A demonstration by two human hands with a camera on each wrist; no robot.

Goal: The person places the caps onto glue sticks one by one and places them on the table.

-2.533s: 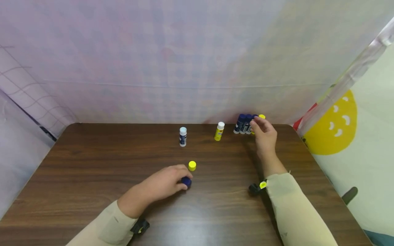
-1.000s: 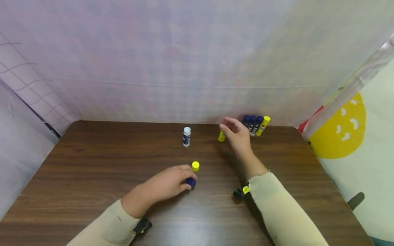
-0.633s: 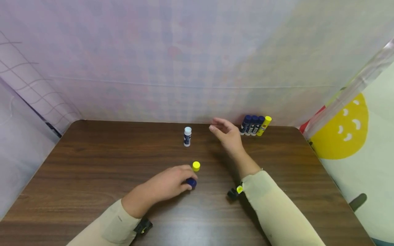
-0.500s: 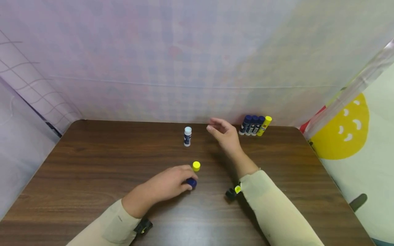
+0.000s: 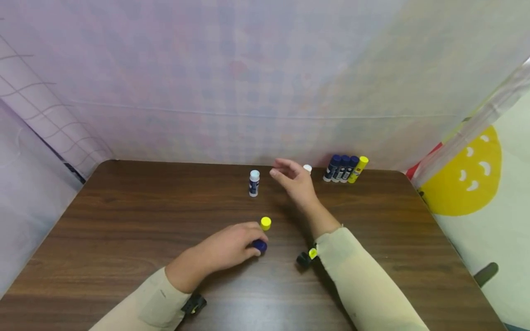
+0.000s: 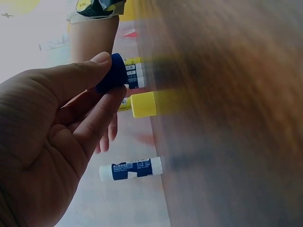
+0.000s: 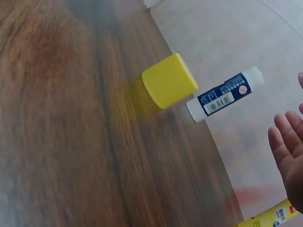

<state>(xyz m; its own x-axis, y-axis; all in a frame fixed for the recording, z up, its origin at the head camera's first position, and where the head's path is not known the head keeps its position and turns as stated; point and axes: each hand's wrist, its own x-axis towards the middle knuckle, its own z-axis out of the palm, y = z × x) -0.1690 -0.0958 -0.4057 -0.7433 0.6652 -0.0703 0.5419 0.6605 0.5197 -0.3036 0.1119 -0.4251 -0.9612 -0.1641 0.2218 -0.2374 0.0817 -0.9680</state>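
Observation:
My left hand (image 5: 223, 246) pinches a dark blue cap (image 6: 112, 73) between thumb and fingers, low over the table. Just beyond it a yellow cap (image 5: 266, 223) stands on the wood. Farther back is an upright glue stick (image 5: 254, 184) with a navy label and a bare white top. To its right my right hand (image 5: 297, 184) hovers with loosely bent fingers, holding nothing and apart from that stick. Behind this hand stands a yellow glue stick (image 7: 271, 216), its white top (image 5: 307, 168) showing; the rest is hidden in the head view.
At the back right, several capped glue sticks stand in a row, navy ones (image 5: 332, 168) and a yellow one (image 5: 358, 169) at the right end. A cloth curtain (image 5: 207, 92) hangs behind the table's (image 5: 124, 220) back edge.
My right hand has left the row of glue sticks and moved left, past the uncapped yellow stick toward the uncapped navy one. My left hand keeps its pinch on the blue cap.

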